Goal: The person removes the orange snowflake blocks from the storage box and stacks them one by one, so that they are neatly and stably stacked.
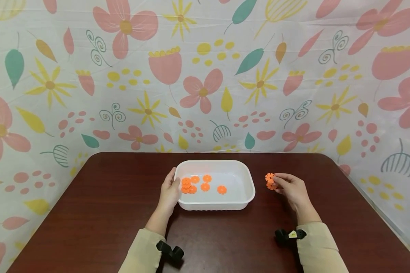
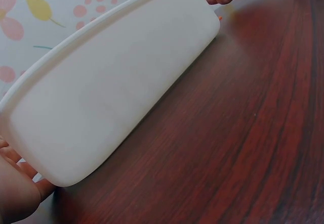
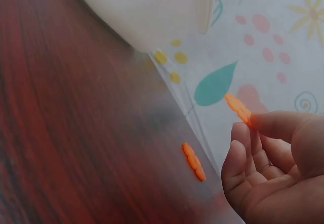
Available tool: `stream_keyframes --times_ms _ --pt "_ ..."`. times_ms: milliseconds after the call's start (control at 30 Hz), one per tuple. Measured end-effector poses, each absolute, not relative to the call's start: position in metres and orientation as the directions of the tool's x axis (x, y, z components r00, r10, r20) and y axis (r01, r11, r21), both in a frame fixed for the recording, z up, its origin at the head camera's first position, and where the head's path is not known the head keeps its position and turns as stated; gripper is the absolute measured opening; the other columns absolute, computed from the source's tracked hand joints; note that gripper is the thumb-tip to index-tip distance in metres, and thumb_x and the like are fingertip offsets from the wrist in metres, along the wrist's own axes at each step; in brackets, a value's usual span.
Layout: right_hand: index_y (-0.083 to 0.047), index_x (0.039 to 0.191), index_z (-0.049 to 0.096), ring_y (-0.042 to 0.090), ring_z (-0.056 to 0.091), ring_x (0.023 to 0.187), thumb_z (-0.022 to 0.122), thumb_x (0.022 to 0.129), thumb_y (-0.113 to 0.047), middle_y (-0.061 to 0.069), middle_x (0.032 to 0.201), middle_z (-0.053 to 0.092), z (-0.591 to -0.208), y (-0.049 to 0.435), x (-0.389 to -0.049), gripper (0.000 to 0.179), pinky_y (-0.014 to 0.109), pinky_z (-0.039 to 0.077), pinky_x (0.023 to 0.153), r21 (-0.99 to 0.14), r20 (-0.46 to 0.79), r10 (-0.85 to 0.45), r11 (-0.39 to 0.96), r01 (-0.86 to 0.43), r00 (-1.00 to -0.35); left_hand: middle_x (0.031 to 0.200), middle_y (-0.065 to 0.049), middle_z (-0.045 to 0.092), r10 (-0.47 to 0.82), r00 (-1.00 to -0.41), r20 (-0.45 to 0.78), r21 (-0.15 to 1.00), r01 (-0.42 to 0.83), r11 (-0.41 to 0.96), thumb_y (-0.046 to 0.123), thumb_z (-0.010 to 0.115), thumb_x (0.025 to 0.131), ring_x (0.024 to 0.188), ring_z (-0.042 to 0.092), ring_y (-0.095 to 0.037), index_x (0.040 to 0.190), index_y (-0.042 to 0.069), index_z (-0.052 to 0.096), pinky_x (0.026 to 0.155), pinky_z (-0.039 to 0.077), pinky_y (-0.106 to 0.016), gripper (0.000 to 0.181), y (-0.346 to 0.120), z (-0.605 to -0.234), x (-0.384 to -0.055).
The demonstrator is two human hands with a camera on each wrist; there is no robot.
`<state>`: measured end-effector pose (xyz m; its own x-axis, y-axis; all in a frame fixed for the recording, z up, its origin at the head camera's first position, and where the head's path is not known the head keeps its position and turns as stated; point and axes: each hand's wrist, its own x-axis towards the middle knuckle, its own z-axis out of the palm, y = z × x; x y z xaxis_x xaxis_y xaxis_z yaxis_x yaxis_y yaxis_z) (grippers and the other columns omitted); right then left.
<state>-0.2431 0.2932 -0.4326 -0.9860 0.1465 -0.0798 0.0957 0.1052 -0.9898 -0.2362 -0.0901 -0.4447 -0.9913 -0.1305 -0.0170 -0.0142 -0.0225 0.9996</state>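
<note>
My left hand [image 1: 169,194] grips the left end of a white plastic tub [image 1: 212,206], thumb at the rim and fingers along the outer wall. Several orange notched flower-shaped discs [image 1: 221,189] lie on the tub's floor, some heaped by its left end. To the right of the tub, my right hand [image 1: 294,190] pinches one orange flower-shaped disc [image 3: 238,108] between thumb and fingertips, held above the table. A second orange disc [image 3: 194,162] lies flat on the table below it. From the left wrist, the tub's near wall hides its contents.
The dark reddish-brown wooden table [image 1: 218,242] has rounded far corners. Behind it hangs a floral-printed cloth [image 1: 205,125]. Black wrist devices [image 1: 171,252] sit at both beige sleeves [image 1: 319,242].
</note>
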Motion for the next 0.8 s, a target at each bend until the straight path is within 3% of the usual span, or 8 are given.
stream_keyframes --times_ms 233,400,800 --pt "-0.001 0.119 0.059 0.002 0.065 0.076 0.065 0.090 -0.022 -0.013 0.083 0.066 -0.435 0.301 -0.244 0.036 0.020 0.056 0.066 -0.988 -0.104 0.158 0.094 0.120 -0.982 0.155 -0.012 0.026 -0.133 -0.991 -0.016 1.000 -0.013 -0.024 0.011 0.038 0.100 0.143 0.023 -0.028 0.149 0.006 0.027 0.117 0.020 -0.044 0.051 -0.090 -0.446 -0.237" --pt "0.001 0.118 0.059 0.002 0.065 0.075 0.063 0.091 -0.019 -0.012 0.081 0.066 -0.438 0.304 -0.245 0.034 0.020 0.056 0.064 -0.988 -0.108 0.164 0.088 0.124 -0.980 0.155 -0.012 0.026 -0.138 -0.990 -0.020 1.000 -0.017 -0.024 0.011 0.039 0.100 0.143 0.023 -0.027 0.149 0.007 0.028 0.117 0.021 -0.043 0.051 -0.089 -0.446 -0.237" --pt "0.009 0.132 0.047 0.000 0.064 0.072 0.056 0.095 -0.019 -0.012 0.081 0.063 -0.445 0.307 -0.246 0.048 0.021 0.056 0.063 -0.963 -0.138 0.201 0.203 0.179 -0.970 0.154 -0.017 0.027 -0.141 -0.990 -0.003 1.000 0.000 -0.021 0.008 0.038 0.099 0.141 0.027 -0.032 0.148 0.004 0.027 0.116 0.023 -0.047 0.051 -0.088 -0.447 -0.235"
